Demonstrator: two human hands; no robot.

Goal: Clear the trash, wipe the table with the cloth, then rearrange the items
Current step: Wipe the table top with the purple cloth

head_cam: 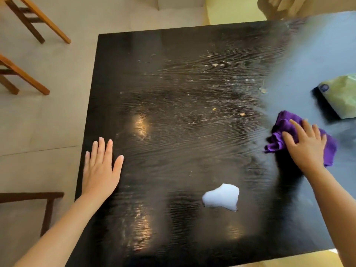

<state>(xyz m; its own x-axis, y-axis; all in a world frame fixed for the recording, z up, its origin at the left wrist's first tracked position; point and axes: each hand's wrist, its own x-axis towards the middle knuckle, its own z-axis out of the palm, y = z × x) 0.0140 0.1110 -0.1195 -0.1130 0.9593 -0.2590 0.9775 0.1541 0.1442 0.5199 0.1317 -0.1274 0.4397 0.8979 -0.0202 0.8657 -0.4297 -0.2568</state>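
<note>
We see two arms of a person, both bare from the lower edge of the view up to the hands, with no sleeve or cuff showing anywhere along them. Our left hand (100, 168) has long, slender fingers (101, 149) with short, neatly kept nails that look pale and unpainted. It wears no ring, watch, glove or band that we can make out. Our right hand (306, 144) is likewise ungloved, with shorter-looking, rounder fingers, and its wrist carries no strap or bracelet. Its nails are slightly blurred, so we cannot tell their finish.
</note>
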